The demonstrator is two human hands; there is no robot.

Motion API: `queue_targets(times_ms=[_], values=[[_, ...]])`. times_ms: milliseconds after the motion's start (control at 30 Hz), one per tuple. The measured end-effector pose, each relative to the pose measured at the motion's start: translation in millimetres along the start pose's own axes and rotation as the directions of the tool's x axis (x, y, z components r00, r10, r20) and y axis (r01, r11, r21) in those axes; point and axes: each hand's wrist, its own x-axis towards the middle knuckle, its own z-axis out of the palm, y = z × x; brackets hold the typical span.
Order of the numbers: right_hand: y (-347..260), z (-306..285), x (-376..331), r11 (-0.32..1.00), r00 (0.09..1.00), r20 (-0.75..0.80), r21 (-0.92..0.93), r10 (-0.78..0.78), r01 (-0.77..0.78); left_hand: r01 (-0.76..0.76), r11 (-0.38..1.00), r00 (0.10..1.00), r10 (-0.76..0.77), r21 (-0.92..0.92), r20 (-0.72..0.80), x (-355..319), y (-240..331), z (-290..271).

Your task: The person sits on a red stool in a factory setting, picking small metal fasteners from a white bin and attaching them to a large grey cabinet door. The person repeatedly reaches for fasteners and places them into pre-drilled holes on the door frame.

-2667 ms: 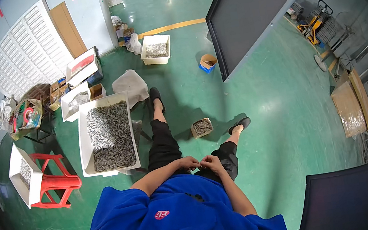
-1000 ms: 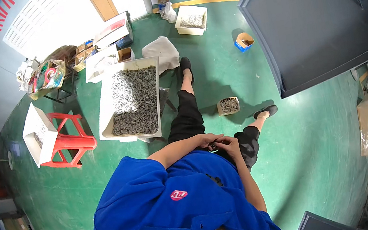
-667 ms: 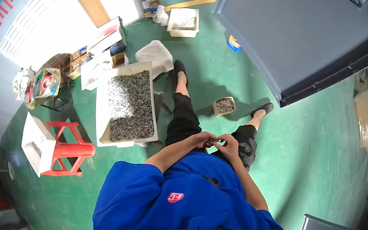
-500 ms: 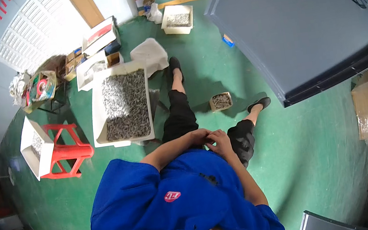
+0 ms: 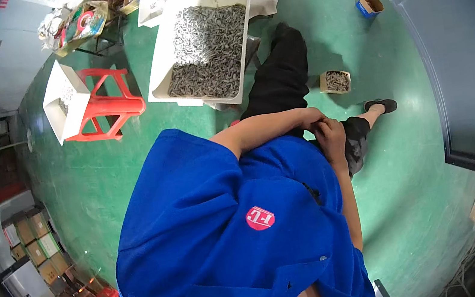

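Observation:
In my lap, over the black trousers, my left hand [image 5: 312,117] and my right hand [image 5: 331,136] meet with fingers curled together. Whatever is pinched between them is too small or hidden to make out. Ahead of my left arm stands a large white tub [image 5: 159,77], holding a heap of small dark grey pieces [image 5: 206,52]. A small open box [image 5: 323,83] of similar pieces rests on the green floor, beyond my hands and between my feet.
Left of the tub, a tilted white bin [image 5: 52,107] leans at a red plastic stool [image 5: 113,107]. A blue cardboard box [image 5: 365,9] sits on the floor farther off. At the right rises a large grey panel [image 5: 461,56]. Stacked cartons [image 5: 34,238] line the far left.
My view has swung to the left and downward, so the tub, stool and boxes appear farther right and higher. The hands stay together in my lap.

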Motion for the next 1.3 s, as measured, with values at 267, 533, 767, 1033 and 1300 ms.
queue_targets(times_ms=[267, 533, 767, 1033, 1300], values=[[19.0, 10.1, -15.7, 0.997, 0.993, -0.114, 0.069, 0.042, -0.034, 0.357, 0.51, 0.89, -0.44, -0.782, 0.12, 25.8, -0.4, 24.5], [14.5, 8.8, -18.3, 0.949, 0.945, -0.194, 0.23, 0.262, -0.215, 0.32, 0.324, 0.934, -0.269, -0.89, 0.237, 22.5, 6.6, 19.1], [17.2, 8.2, -22.3, 0.755, 0.794, -0.133, 0.433, 0.593, -0.492, 0.267, 0.406, 0.931, -0.342, -0.874, 0.126, 26.1, 0.0, 14.1], [54.5, 17.9, -39.8, 0.484, 0.616, -0.062, 0.683, 0.786, -0.548, -0.202, -0.167, 0.978, 0.024, -0.965, -0.209, -11.5, 104.8, -61.0], [67.4, 27.4, -42.0, 0.306, 0.573, 0.136, 0.734, 0.808, -0.606, -0.338, -0.431, 0.762, 0.396, -0.836, -0.512, -22.4, 249.7, -90.1]])
